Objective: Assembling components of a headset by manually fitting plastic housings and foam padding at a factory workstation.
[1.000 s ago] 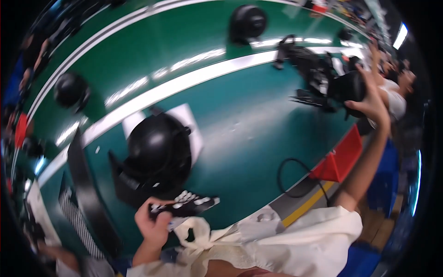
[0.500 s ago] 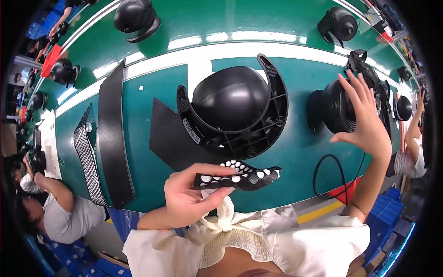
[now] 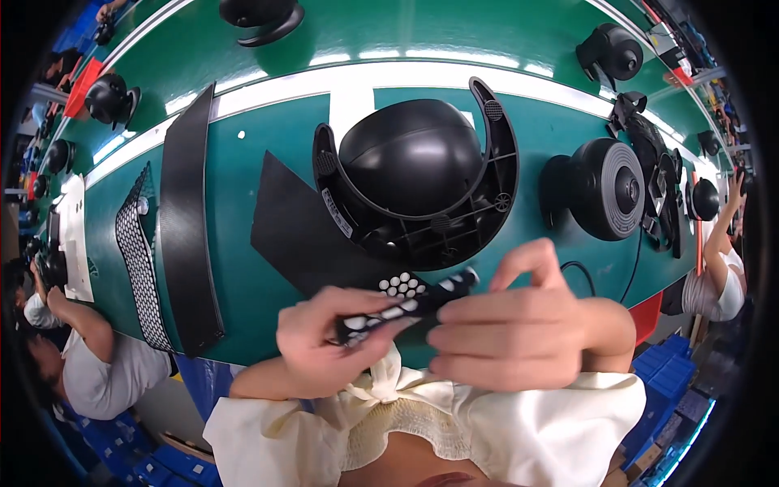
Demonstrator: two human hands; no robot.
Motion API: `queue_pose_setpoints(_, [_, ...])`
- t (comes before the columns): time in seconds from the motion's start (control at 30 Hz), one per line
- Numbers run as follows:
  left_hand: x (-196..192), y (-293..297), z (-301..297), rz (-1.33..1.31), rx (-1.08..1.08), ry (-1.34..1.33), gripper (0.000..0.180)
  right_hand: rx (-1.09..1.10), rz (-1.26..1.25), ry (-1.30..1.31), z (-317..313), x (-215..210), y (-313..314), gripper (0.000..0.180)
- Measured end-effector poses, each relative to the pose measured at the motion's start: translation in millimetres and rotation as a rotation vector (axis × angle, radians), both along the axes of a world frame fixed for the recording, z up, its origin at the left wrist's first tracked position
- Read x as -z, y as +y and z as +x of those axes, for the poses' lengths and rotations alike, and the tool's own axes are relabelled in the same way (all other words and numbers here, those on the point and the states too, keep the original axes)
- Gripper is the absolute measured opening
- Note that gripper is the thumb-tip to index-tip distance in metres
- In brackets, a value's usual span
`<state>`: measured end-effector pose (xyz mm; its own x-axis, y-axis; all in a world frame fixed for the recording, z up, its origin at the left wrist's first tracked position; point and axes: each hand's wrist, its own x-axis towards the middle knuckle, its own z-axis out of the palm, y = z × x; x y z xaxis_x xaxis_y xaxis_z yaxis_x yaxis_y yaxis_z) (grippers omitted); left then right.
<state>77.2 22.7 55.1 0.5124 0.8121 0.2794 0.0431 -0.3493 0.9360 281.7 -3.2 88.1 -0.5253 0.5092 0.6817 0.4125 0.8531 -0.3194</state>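
My left hand [image 3: 329, 345] and my right hand [image 3: 531, 329] both hold a narrow black strip [image 3: 404, 302] dotted with small white round pads, close to my chest at the near edge of the green bench [image 3: 268, 146]. The left fingers pinch its left end; the right fingers cover its right end. Just beyond the strip sits a black dome-shaped unit [image 3: 410, 166] resting in a black horseshoe-shaped base [image 3: 491, 207], on a flat black sheet [image 3: 296, 231].
A round black ribbed unit [image 3: 604, 188] stands to the right, with cables behind it. A long black panel [image 3: 185, 223] and a black mesh strip [image 3: 134, 256] lie at left. Other black units stand along the far side. Seated people work at both ends of the bench.
My right hand left the round unit at right and came down onto the strip's right end. The strip moved nearer to my chest, and the view shifted closer to the bench.
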Motion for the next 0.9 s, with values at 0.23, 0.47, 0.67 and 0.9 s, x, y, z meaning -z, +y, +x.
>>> queue_pose_setpoints(0.23, [11.7, 6.5, -2.1, -0.139, 0.248, -0.285, 0.022, 0.097, -0.562, 0.241, 5.9, -1.1, 1.7, 0.055])
queue_pose_setpoints(0.47, [7.9, 4.7, -1.8, -0.091, 0.191, -0.205, 0.028, 0.037, -0.439, 0.217, -16.5, 3.2, -6.5, 0.043])
queue_pose_setpoints(0.67, [6.9, 2.9, 1.0, 0.037, 0.111, -0.212, 0.023, 0.168, -0.292, 0.310, -22.2, 8.5, -15.5, 0.032])
queue_pose_setpoints(0.9, [2.0, -0.7, 14.3, -0.488, -0.003, -0.201, 0.015, 0.145, 0.127, -0.064, -5.2, 12.0, -17.2, 0.025])
